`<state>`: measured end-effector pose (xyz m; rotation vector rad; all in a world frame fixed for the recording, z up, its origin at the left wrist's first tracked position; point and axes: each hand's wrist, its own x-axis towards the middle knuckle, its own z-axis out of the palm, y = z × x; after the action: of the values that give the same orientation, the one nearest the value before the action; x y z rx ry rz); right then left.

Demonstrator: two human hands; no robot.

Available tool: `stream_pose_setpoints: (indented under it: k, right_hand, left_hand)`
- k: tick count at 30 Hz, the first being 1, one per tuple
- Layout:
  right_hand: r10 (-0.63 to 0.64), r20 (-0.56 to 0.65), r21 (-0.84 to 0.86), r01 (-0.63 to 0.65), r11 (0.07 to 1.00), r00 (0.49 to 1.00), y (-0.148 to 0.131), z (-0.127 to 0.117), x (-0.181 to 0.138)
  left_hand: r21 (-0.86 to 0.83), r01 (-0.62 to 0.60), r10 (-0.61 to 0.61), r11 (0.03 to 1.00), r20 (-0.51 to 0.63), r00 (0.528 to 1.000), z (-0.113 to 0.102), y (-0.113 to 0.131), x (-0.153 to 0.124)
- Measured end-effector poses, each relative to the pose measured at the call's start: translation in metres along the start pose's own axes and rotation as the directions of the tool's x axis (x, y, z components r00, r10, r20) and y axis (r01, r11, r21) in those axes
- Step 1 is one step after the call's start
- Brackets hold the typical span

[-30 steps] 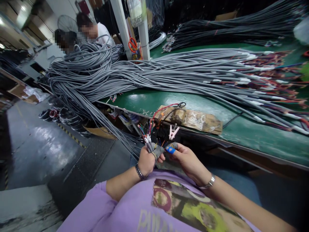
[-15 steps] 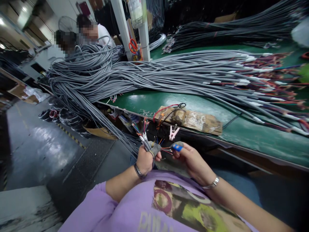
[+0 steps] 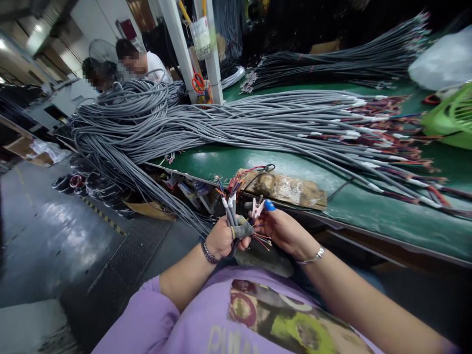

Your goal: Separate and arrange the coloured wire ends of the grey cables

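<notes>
A long green-topped workbench runs across the room, and most of it lies under a great heap of grey sheathed cables. The heap spills over the bench's left end toward the floor. On its right side the stripped ends fan out in red and white. Behind it lies a darker bundle of cables, beside a white post. Two other people sit at the far left, beyond the heap.

On the near edge of the bench is a brown taped cardboard pad, with red and black leads curling from its left end.

Just below that edge the person in the lilac shirt has both hands close together. The left hand is clenched round a small bunch of grey cable ends. They stand upright out of the fist, their bared tips splaying above.

The right hand sits just beside it, fingers curled, with a blue fingertip cover on one digit. A pink clip is right at those fingertips, and thin coloured wires stray between the two hands. I cannot tell whether the right hand pinches the clip, the wires or neither.
</notes>
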<state>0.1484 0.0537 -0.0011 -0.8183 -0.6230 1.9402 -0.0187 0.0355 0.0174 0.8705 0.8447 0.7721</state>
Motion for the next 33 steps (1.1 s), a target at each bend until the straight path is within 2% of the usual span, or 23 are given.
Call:
stream_pose_setpoints:
  k: [4,10,15,24,28,33]
  right_hand:
    - [-0.051,0.000,0.022,0.051,0.998,0.999,0.002,0.005,0.003]
    - [-0.076,-0.078,0.096,0.083,0.992,0.994,0.006,0.010,0.006]
    - [-0.097,-0.080,0.089,0.104,0.991,0.992,0.007,0.011,0.007]
    - [-0.011,-0.036,0.177,0.017,0.984,0.999,0.008,0.006,0.004]
    - [0.038,-0.042,0.155,-0.031,0.987,0.998,0.004,0.006,0.001]
    - [-0.082,-0.024,0.041,0.083,0.996,0.996,0.004,0.008,-0.002]
  left_hand:
    - [0.000,0.025,-0.025,1.000,0.035,0.999,0.003,-0.003,0.007]
    - [-0.006,0.060,-0.060,0.998,0.016,0.998,0.003,-0.006,0.008]
    - [0.007,0.077,-0.077,0.997,0.009,0.997,0.004,-0.006,0.008]
    - [0.051,0.074,-0.075,0.996,0.028,0.997,0.006,-0.008,-0.004]
    - [0.050,0.082,-0.084,0.995,0.030,0.996,-0.001,-0.009,-0.009]
    - [0.024,0.042,-0.043,0.999,0.038,0.998,-0.008,-0.006,-0.006]
